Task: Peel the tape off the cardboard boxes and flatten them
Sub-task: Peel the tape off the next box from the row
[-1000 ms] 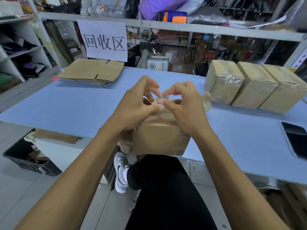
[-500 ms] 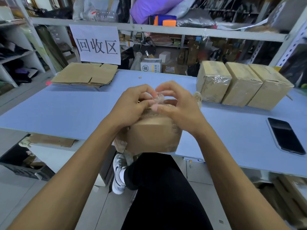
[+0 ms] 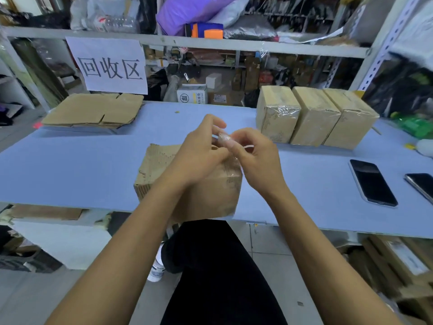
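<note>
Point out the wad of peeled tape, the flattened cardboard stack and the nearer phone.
wad of peeled tape [image 3: 224, 138]: head view, clear crumpled lump at the fingertips.
flattened cardboard stack [image 3: 93, 111]: head view, top sheet.
nearer phone [image 3: 372, 182]: head view, dark screen.

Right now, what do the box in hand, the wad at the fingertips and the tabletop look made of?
Box: brown corrugated cardboard, matte; fluted edge shows on its torn left flap.
Wad, pinched by the left hand and right hand: clear glossy plastic tape, probably; it glints.
Tabletop: smooth matte blue sheet; material unclear.
</note>
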Demonstrator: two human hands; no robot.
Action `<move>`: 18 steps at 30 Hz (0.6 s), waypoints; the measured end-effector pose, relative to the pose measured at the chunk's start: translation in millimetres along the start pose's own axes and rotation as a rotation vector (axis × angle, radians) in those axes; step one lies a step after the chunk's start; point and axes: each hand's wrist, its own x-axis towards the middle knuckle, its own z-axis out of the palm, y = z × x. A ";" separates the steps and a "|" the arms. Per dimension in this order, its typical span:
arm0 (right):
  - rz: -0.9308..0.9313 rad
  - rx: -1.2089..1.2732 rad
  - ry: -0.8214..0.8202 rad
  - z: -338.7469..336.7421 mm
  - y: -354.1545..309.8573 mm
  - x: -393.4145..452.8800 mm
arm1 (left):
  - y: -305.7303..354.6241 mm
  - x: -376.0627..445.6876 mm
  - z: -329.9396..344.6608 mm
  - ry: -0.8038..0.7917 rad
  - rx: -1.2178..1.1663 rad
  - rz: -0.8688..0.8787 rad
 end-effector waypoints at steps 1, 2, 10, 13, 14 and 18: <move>0.033 0.043 -0.007 -4.2 1.1 -2.7 | -2.3 0.9 -0.2 -0.014 -0.003 0.028; 0.076 0.092 -0.020 -7.9 2.2 -5.1 | -3.7 1.4 -0.8 -0.032 0.027 0.059; 0.111 0.139 -0.088 -23.6 7.5 -8.3 | -8.8 2.6 -2.7 -0.052 0.067 0.081; 0.051 -0.009 -0.124 -20.5 11.0 -3.0 | -9.5 3.1 -4.3 -0.053 0.036 0.059; 0.012 -0.049 -0.138 -19.9 10.7 -1.2 | -9.8 3.0 -5.0 -0.053 0.013 0.048; -0.146 -0.203 -0.184 -17.1 9.9 3.4 | -9.6 1.7 -7.6 -0.035 -0.078 0.012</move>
